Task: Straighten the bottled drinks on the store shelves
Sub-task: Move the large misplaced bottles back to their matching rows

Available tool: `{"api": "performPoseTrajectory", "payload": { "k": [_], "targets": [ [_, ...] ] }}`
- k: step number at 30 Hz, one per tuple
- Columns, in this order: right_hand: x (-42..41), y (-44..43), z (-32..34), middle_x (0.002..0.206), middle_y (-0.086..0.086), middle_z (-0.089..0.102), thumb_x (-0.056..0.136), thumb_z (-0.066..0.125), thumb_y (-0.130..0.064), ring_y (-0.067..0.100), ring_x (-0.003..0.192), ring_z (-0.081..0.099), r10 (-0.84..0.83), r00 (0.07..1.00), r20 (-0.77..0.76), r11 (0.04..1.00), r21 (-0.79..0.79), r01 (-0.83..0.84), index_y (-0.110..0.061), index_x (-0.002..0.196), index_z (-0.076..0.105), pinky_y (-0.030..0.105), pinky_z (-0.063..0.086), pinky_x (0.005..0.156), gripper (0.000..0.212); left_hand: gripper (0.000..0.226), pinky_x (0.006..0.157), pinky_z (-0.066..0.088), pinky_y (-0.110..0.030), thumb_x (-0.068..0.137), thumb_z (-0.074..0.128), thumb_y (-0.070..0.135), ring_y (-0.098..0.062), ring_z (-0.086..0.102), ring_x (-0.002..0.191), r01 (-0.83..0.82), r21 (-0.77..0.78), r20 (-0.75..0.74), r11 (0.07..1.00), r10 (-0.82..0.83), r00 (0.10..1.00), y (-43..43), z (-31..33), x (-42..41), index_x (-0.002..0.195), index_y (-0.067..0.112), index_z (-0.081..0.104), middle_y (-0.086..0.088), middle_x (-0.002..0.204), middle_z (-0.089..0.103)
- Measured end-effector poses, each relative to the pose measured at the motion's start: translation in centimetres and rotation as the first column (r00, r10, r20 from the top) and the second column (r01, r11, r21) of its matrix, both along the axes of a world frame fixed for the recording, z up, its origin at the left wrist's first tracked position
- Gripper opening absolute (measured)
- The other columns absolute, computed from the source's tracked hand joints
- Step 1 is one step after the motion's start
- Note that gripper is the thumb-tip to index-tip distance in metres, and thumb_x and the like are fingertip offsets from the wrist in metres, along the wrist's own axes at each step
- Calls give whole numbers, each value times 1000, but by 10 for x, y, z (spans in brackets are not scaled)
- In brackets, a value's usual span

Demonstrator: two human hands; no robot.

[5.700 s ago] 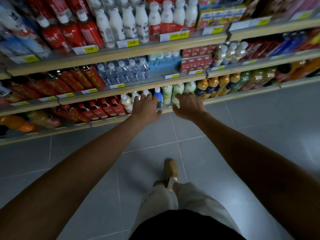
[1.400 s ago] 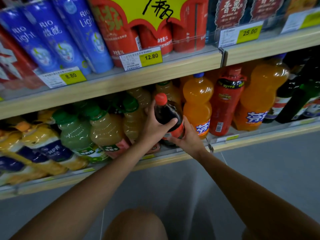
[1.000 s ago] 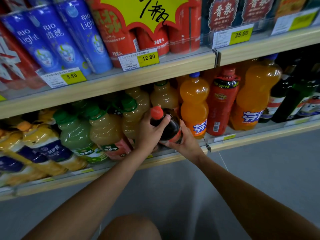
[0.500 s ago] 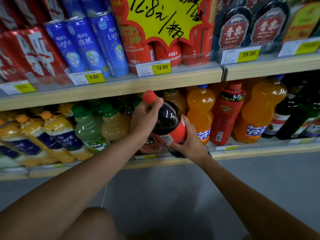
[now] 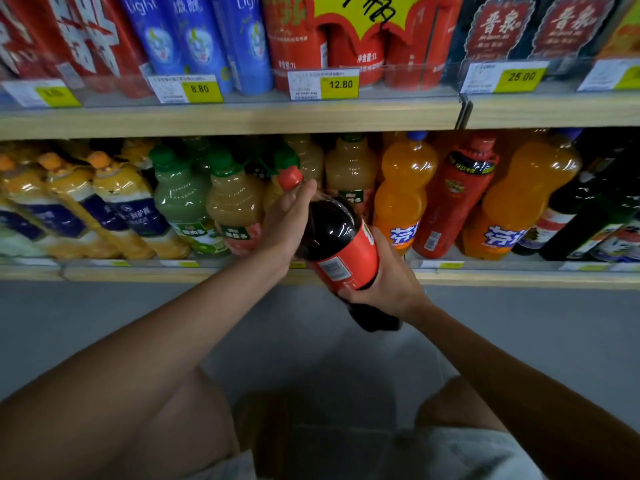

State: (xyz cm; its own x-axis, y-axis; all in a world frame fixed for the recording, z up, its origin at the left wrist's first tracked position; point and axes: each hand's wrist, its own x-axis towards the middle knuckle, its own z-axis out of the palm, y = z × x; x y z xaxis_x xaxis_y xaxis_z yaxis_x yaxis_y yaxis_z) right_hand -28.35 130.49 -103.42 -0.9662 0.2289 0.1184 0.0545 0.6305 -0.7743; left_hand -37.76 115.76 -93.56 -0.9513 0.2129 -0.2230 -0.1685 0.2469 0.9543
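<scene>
A big dark cola bottle with a red cap and red label is held tilted in front of the lower shelf, cap pointing up-left, its base hanging below the shelf edge. My left hand grips its neck and shoulder just under the cap. My right hand wraps the lower body under the label. Behind it stand pale yellow juice bottles and orange soda bottles.
Green-capped juice bottles and leaning orange-capped bottles fill the shelf's left. A red bottle and dark glass bottles stand right. The upper shelf carries blue and red cartons with price tags. My knees are over grey floor below.
The cola bottle has come out from the shelf toward me and lower, tilting more, both hands still on it. The view has shifted closer to the shelves.
</scene>
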Motion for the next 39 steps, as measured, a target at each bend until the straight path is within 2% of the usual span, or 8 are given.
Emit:
{"api": "performPoseTrajectory", "payload": {
  "k": [5,8,12,15,21,29,35,39],
  "targets": [
    [4,4,19,134,-2,48,49,79,-59,19,115,54,-20,992,124,994,-102,33,-35,143,17,44,49,95,115,90,103,39,-43,59,38,87,-18,48,122,107,-12,87,994,-106,991,1,1,8,130,32,43,5,132,51],
    [5,6,19,130,-1,52,55,85,-46,19,112,57,-8,986,166,973,-227,46,-31,144,19,44,50,95,112,128,98,46,-49,34,58,91,-23,49,124,249,200,212,948,-290,933,0,-23,15,142,27,29,1,138,48],
    [12,9,8,120,-8,57,59,88,-31,15,110,59,-26,970,241,942,-317,104,-32,139,27,27,52,88,101,63,65,55,-22,66,70,59,-16,64,105,315,247,170,916,-361,917,11,-49,19,119,33,49,1,119,64],
    [20,12,3,123,-6,55,59,88,-25,13,111,58,-57,956,286,914,-371,165,-39,131,26,28,52,88,96,21,63,53,-14,87,63,31,2,66,91,286,233,146,930,-324,935,23,-57,19,104,38,55,15,102,67],
    [45,4,9,126,-3,53,47,79,-53,16,110,58,-90,892,443,903,-342,261,-34,137,23,41,53,90,108,26,66,52,-14,75,66,30,3,67,82,219,222,213,950,-266,940,29,-58,33,99,33,58,15,90,70],
    [95,-21,51,112,-23,51,48,81,-47,1,102,57,-53,800,598,886,-341,314,-48,124,22,25,52,81,96,58,70,50,-12,72,63,33,-1,65,89,136,143,350,980,-178,919,8,-35,89,122,6,53,-5,111,65],
    [145,-58,114,121,-6,54,48,80,-47,17,105,58,3,719,695,907,-305,291,-38,133,25,41,52,88,102,44,61,41,2,78,65,35,20,58,78,149,-7,468,989,-128,874,-39,12,147,115,17,49,15,93,57],
    [172,-84,173,125,-2,53,47,80,-49,20,109,56,61,671,739,903,-328,279,-36,136,23,45,51,91,106,68,80,53,-20,62,71,46,-20,62,106,55,8,569,998,-50,821,-65,77,176,118,11,54,-7,111,63]
  ]
}}
